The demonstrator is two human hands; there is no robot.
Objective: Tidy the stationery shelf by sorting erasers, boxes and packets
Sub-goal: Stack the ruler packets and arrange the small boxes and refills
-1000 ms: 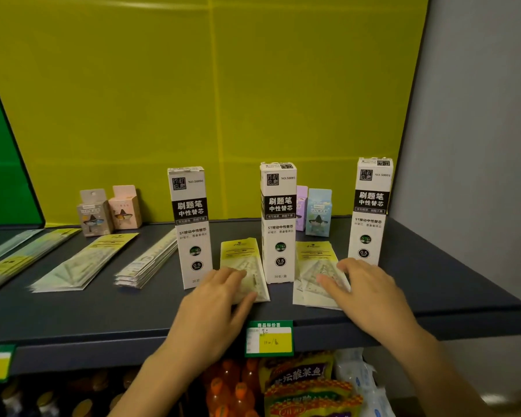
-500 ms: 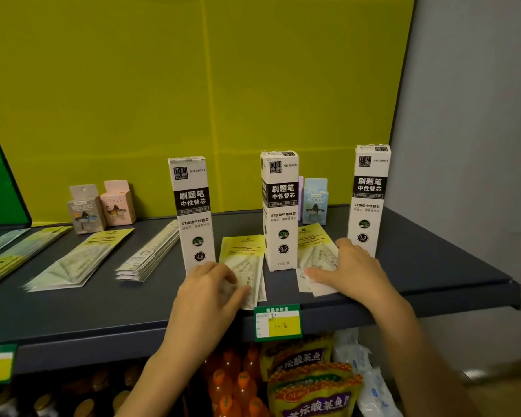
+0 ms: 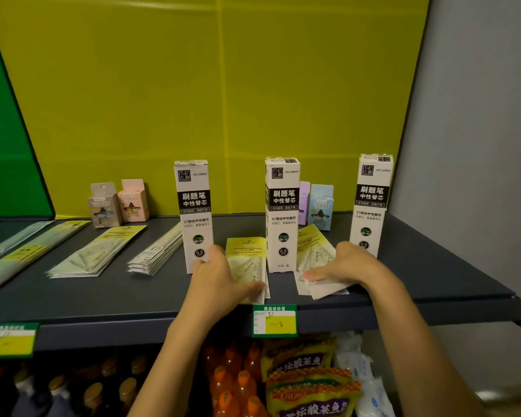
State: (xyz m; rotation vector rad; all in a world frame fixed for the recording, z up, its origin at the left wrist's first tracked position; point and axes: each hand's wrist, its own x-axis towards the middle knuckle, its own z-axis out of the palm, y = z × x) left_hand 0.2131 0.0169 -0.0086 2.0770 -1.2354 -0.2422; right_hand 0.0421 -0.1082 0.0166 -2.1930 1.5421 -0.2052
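Your left hand (image 3: 220,281) lay on left packets (image 3: 247,254) between left box (image 3: 194,206) and middle box (image 3: 282,206), fingers seemingly flat | your right hand (image 3: 349,266) pressed flat on right packets (image 3: 315,248) just beside right box (image 3: 372,200) | both near shelf (image 3: 103,296) front

A yellow-green back panel (image 3: 223,100) rises behind the dark shelf (image 3: 433,266), a grey wall (image 3: 478,145) at right.

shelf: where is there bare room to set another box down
Bare: shelf right of the right tall box; front strip before the ruler packets; back gap between pink box and left tall box. Crowded: around the middle tall box, where left hand and right hand press packets.
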